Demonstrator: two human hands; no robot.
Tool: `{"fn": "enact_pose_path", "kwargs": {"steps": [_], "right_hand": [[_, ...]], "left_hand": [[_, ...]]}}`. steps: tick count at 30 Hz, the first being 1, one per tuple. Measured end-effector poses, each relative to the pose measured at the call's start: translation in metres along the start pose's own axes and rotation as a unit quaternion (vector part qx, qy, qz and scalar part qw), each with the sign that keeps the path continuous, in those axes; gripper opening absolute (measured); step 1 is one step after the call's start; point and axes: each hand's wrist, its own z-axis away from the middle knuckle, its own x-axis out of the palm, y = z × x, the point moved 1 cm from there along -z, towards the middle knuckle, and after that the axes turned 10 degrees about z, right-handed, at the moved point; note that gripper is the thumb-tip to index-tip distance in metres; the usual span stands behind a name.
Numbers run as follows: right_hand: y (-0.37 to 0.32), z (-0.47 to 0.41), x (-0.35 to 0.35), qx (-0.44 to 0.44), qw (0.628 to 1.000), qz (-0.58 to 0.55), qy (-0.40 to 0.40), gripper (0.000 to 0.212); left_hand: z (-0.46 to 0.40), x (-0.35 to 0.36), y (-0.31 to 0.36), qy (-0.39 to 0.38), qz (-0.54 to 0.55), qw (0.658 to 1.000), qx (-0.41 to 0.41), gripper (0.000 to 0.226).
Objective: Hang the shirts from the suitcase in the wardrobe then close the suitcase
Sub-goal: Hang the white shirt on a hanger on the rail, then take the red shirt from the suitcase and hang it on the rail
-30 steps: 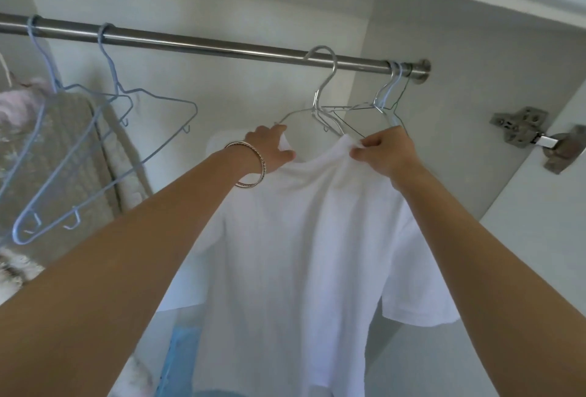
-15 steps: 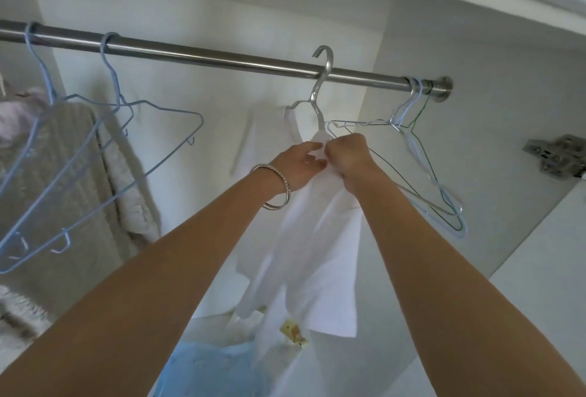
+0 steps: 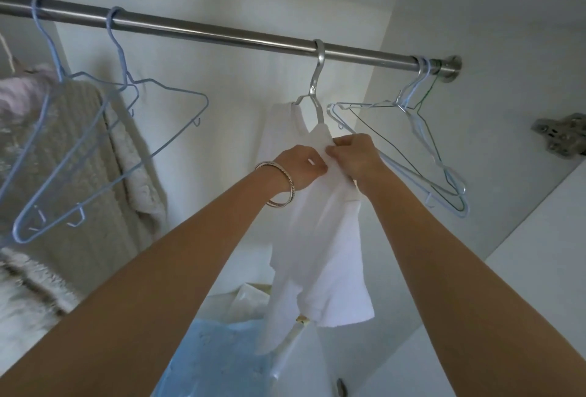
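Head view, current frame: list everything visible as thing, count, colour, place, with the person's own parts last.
rail: one, silver metal, across the top of the wardrobe.
white shirt: one, white, on the silver hanger at centre.
silver hanger: one, hooked on the rail, carrying the shirt.
blue hangers: two, pale blue, bare, left on the rail.
wire hangers: a bunch, count unclear, pale blue, silver and green, right end of the rail.
knitted clothes: beige and pinkish, far left, count unclear.
blue item: light blue, bottom centre, unclear what.
hinge: one, metal, right edge.
bracelets: silver, left wrist.
left hand: pinches the shirt's shoulder.
right hand: pinches the shirt's shoulder beside it.
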Motion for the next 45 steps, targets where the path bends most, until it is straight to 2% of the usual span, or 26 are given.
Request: {"fn": "enact_pose_path", "kwargs": {"steps": [2, 6, 9, 13, 16, 20, 26, 28, 33, 40, 45], "right_hand": [[0.005, 0.008, -0.004, 0.000, 1.000, 0.003, -0.008, 0.029], [0.010, 0.033, -0.018, 0.011, 0.999, 0.016, -0.038, 0.033], [0.023, 0.059, -0.041, 0.038, 0.999, 0.032, -0.013, 0.032], [0.053, 0.104, -0.080, 0.079, 0.995, 0.055, 0.037, 0.014], [0.096, 0.153, -0.110, 0.142, 0.984, 0.057, 0.095, 0.019], [0.170, 0.242, -0.141, 0.252, 0.956, 0.053, 0.139, 0.028], [0.247, 0.400, -0.173, 0.359, 0.919, -0.008, 0.166, 0.020], [0.264, 0.458, -0.182, 0.389, 0.901, -0.035, 0.189, 0.020], [0.293, 0.574, -0.199, 0.442, 0.858, -0.065, 0.252, 0.016], [0.351, 0.764, -0.207, 0.534, 0.790, -0.082, 0.291, 0.012], [0.399, 0.887, -0.200, 0.580, 0.736, -0.114, 0.330, 0.014]], "left_hand": [[0.006, 0.003, 0.003, 0.004, 0.001, 1.000, 0.003, 0.009], [0.019, 0.011, 0.018, 0.002, -0.015, 0.999, 0.044, 0.020], [0.031, 0.033, 0.034, -0.035, -0.016, 0.996, 0.081, 0.017], [0.049, 0.082, 0.054, -0.112, -0.006, 0.987, 0.114, 0.014], [0.071, 0.141, 0.065, -0.212, -0.007, 0.968, 0.130, 0.009], [0.121, 0.234, 0.074, -0.345, -0.051, 0.925, 0.151, 0.015], [0.225, 0.351, 0.080, -0.514, -0.119, 0.825, 0.204, 0.011], [0.270, 0.385, 0.086, -0.562, -0.138, 0.785, 0.224, 0.016], [0.369, 0.449, 0.098, -0.617, -0.141, 0.728, 0.264, 0.016], [0.533, 0.544, 0.077, -0.708, -0.130, 0.648, 0.249, 0.012], [0.626, 0.607, 0.047, -0.708, -0.152, 0.644, 0.248, 0.010]]}}
